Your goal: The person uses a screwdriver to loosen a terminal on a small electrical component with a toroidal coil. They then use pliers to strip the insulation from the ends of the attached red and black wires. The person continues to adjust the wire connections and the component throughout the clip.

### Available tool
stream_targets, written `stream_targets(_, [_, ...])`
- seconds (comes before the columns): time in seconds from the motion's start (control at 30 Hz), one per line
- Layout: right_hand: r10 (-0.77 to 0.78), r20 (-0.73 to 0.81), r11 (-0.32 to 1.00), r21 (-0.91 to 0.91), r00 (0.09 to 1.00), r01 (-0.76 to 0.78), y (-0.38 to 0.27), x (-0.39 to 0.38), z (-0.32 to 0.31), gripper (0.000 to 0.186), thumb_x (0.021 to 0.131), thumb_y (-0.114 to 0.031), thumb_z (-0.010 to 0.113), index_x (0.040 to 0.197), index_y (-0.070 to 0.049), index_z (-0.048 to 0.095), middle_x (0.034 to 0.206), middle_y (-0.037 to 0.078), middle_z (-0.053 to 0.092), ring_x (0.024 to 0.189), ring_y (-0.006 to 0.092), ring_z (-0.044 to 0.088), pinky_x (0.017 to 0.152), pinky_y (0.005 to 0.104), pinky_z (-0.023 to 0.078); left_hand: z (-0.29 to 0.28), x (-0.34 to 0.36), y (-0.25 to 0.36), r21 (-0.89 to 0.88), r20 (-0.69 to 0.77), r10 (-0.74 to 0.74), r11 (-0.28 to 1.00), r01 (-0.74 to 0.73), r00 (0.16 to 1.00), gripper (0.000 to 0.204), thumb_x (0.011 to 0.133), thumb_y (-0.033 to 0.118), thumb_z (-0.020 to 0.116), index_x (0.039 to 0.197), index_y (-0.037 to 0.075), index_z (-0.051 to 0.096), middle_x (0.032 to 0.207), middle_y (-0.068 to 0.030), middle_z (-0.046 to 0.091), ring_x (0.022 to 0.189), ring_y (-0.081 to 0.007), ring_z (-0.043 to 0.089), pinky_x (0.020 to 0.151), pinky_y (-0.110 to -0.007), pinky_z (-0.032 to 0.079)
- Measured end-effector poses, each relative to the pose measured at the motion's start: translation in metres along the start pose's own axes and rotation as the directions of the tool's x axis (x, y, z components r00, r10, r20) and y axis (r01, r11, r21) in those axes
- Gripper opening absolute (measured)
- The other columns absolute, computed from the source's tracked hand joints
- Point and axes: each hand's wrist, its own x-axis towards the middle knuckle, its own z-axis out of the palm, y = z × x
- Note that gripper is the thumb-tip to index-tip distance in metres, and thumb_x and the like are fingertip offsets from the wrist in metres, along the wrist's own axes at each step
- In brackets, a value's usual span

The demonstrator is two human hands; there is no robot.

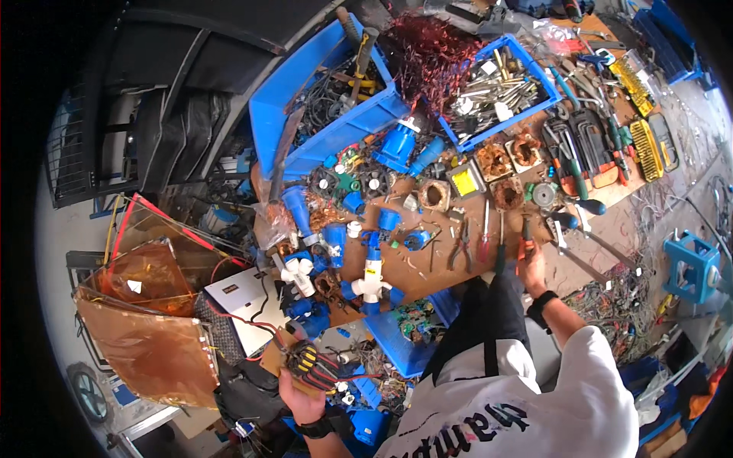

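Observation:
Low on the left, my left hand (302, 398) is closed round a circuit board with yellow-and-black coils (308, 360); red and black wires trail from it. My right hand (534, 269) is at the table's near edge, fingers closed on an orange-handled tool (526, 246) whose working end I cannot make out clearly. Just left of that hand lie a green-handled screwdriver (501, 256), a red-handled screwdriver (484, 243) and a pair of pliers (460, 248). White pipe fittings with blue ends (372, 282) stand on the table between my hands.
At the back are a blue crate of cables (336, 126) and a blue tray of metal parts (546, 80). Rusty square parts (508, 193) sit mid-table. Hex keys (592, 137) and more tools lie at right. A white box (243, 309) stands beside the board; a blue bin (401, 355) is below the edge.

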Motion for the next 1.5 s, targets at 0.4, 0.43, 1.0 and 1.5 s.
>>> stream_targets(0.4, [-0.033, 0.63, 0.522, 0.673, 0.776, -0.524, -0.125, -0.027, -0.079, 0.068, 0.078, 0.019, 0.048, 0.14, -0.008, 0.043, 0.131, 0.01, 0.055, 0.118, 0.0235, 0.057, 0.093, 0.037, 0.052, -0.005, -0.001, 0.002, -0.036, 0.093, 0.059, 0.998, -0.055, 0.994, 0.074, 0.092, 0.04, 0.06, 0.149, 0.008, 0.026, 0.144, -0.0163, 0.043, 0.121, -0.028, 0.052, 0.094, -0.049, 0.05])
stream_targets(0.43, [-0.075, 0.62, 0.514, 0.695, 0.781, -0.503, -0.144, -0.031, -0.09, 0.072, 0.077, 0.02, 0.047, 0.143, -0.008, 0.04, 0.132, 0.01, 0.055, 0.118, 0.0237, 0.057, 0.094, 0.0372, 0.052, -0.002, 0.0, 0.003, -0.031, 0.15, 0.06, 0.998, -0.056, 0.987, 0.074, 0.092, 0.04, 0.06, 0.149, 0.008, 0.027, 0.144, -0.0162, 0.043, 0.121, -0.0281, 0.052, 0.094, -0.049, 0.05])
stream_targets(1.0, [-0.638, 0.586, 0.232, 0.765, 0.499, -0.601, -0.379, -0.101, -0.264, 0.098, 0.077, -0.006, 0.071, 0.154, -0.032, 0.015, 0.149, 0.017, 0.038, 0.137, 0.0341, 0.039, 0.112, 0.061, 0.028, 0.068, -0.014, 0.073, -0.172, 0.695, -0.057, 0.954, 0.244, 0.716, 0.077, 0.091, 0.04, 0.061, 0.15, 0.002, 0.026, 0.143, -0.0145, 0.045, 0.116, -0.0269, 0.057, 0.096, -0.042, 0.05])
stream_targets(1.5, [-0.5, 0.768, 0.685, 0.633, 0.399, -0.36, -0.455, -0.164, -0.332, 0.088, 0.074, 0.017, 0.047, 0.152, -0.017, 0.023, 0.14, 0.013, 0.047, 0.134, 0.0309, 0.044, 0.109, 0.0504, 0.039, 0.074, -0.034, 0.119, -0.041, 0.877, 0.093, 0.992, -0.121, 0.471, 0.081, 0.088, 0.039, 0.068, 0.146, -0.004, 0.032, 0.138, -0.0157, 0.049, 0.121, -0.0216, 0.052, 0.1, -0.035, 0.043])
